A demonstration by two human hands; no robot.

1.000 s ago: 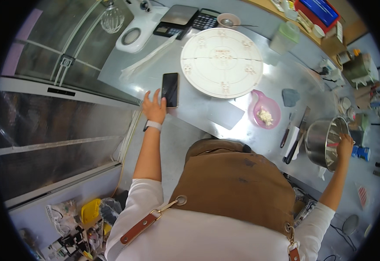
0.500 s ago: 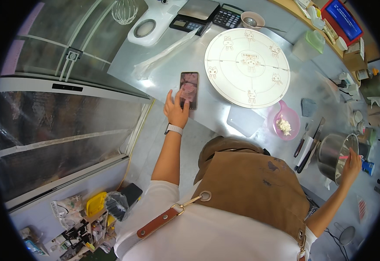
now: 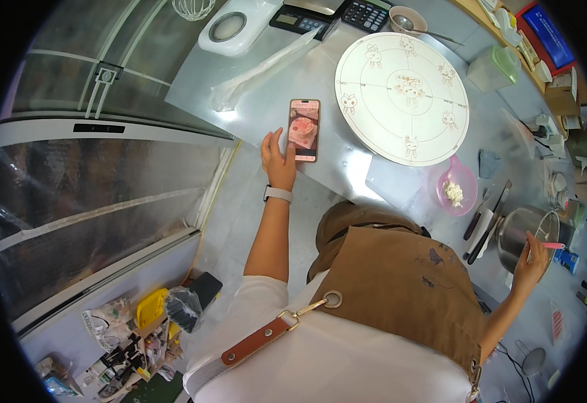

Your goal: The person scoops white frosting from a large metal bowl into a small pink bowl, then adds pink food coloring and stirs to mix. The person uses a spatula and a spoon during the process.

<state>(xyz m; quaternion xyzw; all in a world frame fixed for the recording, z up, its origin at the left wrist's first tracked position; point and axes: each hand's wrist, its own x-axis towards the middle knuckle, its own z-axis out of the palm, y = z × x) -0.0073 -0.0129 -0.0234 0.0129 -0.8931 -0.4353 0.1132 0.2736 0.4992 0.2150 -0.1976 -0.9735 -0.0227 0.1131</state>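
Note:
A phone [image 3: 304, 131] with its screen lit lies near the front edge of the metal table, showing a pink picture. My left hand [image 3: 280, 163] is at its lower left side, fingers spread and one fingertip on or just over the phone's edge. Far to the right, my right hand [image 3: 530, 266] grips a pink-handled tool [image 3: 554, 246] at a deep steel bowl [image 3: 518, 232]. The tool's working end is hidden, so its exact kind cannot be told. Pale residue shows inside the bowl.
A large round white turntable [image 3: 404, 127] stands mid-table. Near it are a pink bowl [image 3: 464, 180] with pale crumbly pieces, a translucent sheet [image 3: 395, 180], and knives [image 3: 491, 218] beside the steel bowl. Scales [image 3: 303, 20] and a calculator [image 3: 366, 13] sit at the back.
The view has shifted slightly. The phone's screen is brighter, and my left hand has drawn back from over the screen to the phone's lower left edge. My right hand has moved toward the bowl's near side.

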